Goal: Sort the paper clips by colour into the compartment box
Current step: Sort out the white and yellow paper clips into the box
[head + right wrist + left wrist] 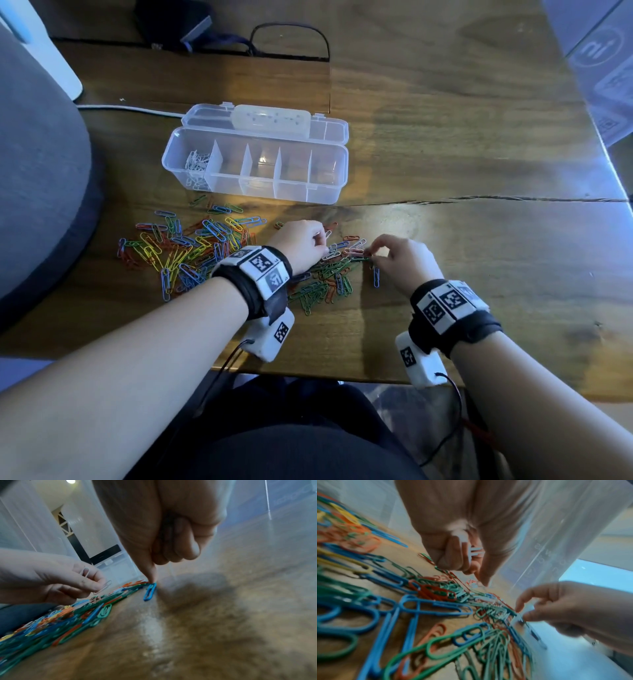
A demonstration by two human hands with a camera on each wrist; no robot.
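Sorting white wire clips (354,247) first, judging by box (328,196) near table's (479,171) far edge w/ whites in leftmost bay only: left hand (303,241) pinches whites, right hand (399,258) pinches at glossy mixed pile (191,250) by front edge.

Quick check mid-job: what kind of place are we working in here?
Probably a home or office desk: a wooden table with a white cable, a pair of glasses at the far edge, and an upholstered grey seat alongside.
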